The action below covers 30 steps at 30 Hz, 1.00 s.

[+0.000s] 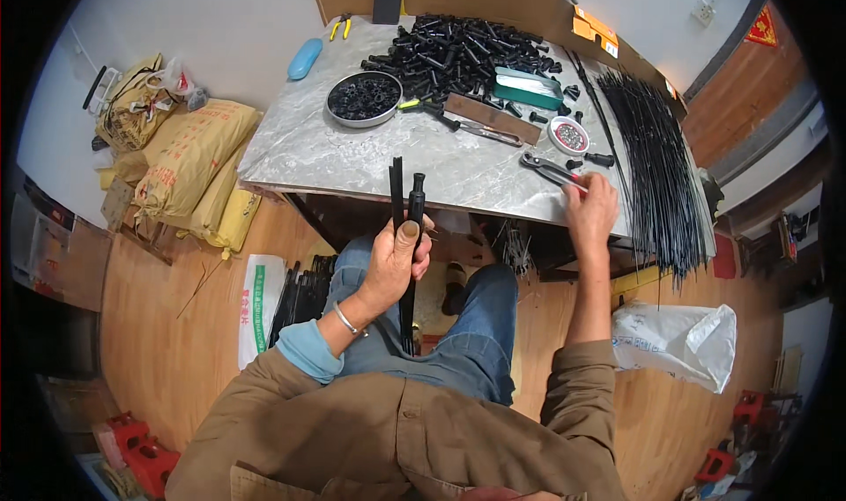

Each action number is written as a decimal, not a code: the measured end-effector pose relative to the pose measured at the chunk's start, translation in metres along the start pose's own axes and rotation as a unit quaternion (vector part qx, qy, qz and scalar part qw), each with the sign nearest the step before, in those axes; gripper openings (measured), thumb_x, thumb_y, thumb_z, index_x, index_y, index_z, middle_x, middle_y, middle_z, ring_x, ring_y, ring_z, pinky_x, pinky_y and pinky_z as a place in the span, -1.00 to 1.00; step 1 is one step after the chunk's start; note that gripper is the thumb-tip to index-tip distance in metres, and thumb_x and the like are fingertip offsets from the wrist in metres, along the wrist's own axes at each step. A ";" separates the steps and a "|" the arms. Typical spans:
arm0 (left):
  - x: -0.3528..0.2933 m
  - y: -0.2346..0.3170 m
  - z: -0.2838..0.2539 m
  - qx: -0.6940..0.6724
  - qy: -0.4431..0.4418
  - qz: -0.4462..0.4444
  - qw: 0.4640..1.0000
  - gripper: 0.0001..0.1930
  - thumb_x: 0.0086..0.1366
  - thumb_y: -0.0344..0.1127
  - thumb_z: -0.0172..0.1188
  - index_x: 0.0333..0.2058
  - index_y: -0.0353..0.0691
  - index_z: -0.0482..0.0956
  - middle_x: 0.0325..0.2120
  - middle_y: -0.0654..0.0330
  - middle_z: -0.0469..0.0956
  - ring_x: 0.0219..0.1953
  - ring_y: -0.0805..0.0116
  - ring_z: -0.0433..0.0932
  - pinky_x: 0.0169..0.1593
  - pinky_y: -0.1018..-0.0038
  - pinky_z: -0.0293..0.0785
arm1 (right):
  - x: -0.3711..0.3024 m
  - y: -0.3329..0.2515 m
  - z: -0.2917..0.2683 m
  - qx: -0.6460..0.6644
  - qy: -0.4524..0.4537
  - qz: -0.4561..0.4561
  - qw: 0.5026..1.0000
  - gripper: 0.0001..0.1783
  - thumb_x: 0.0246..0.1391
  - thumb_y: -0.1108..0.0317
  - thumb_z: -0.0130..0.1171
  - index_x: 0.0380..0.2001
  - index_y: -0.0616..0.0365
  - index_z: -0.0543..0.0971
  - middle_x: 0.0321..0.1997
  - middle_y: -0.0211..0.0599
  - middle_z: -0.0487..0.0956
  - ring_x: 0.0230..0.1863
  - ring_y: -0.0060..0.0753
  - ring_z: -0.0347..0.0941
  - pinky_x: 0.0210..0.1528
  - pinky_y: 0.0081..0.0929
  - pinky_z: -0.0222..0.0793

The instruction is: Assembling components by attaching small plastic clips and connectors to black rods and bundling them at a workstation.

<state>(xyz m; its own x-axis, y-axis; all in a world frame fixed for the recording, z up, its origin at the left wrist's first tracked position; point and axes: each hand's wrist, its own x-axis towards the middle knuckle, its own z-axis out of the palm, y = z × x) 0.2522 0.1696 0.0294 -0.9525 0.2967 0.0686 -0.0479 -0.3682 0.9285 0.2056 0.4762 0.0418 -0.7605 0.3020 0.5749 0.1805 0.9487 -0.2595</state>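
Note:
My left hand [397, 259] is closed around several long black rods [397, 184], held upright in front of the table edge. One of them ends in a thicker black fitting with a stepped tip [418, 192], beside my thumb. The rods' lower ends hang down between my knees. On the table's front right, my right hand [592, 208] has its fingers closed at the handle ends of red-handled pincers [548, 169]. The pincers' dark head points left and lies on the tabletop. Close by are a small round dish of silvery bits [568, 136] and a loose black fitting [600, 159].
A heap of black fittings [467, 56] covers the back of the marbled table [308, 148]. Around it lie a round tin of black rings [364, 100], a green box [527, 89], a brown bar [492, 118] and yellow-handled pliers [341, 27]. Thin black rods [656, 157] overhang the right edge.

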 end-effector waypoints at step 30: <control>0.004 -0.003 0.022 0.016 0.002 -0.029 0.999 -0.46 0.30 0.23 -0.08 -0.27 -0.25 0.33 -0.69 0.38 0.18 -0.71 0.62 0.18 -0.62 0.66 0.15 | -0.129 -0.065 -0.053 0.246 -0.149 -0.099 0.953 -0.58 -0.33 0.59 0.27 -0.38 0.15 0.29 -0.39 -0.18 0.35 -0.37 -0.15 0.31 -0.31 -0.34 0.23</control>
<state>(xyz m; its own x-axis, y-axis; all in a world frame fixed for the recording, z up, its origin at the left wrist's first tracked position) 0.2552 0.1916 0.0353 -0.9495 0.3134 0.0130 -0.0933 -0.3217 0.9423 0.3249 0.3809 0.0254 -0.9054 0.0116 0.4244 -0.2439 0.8040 -0.5423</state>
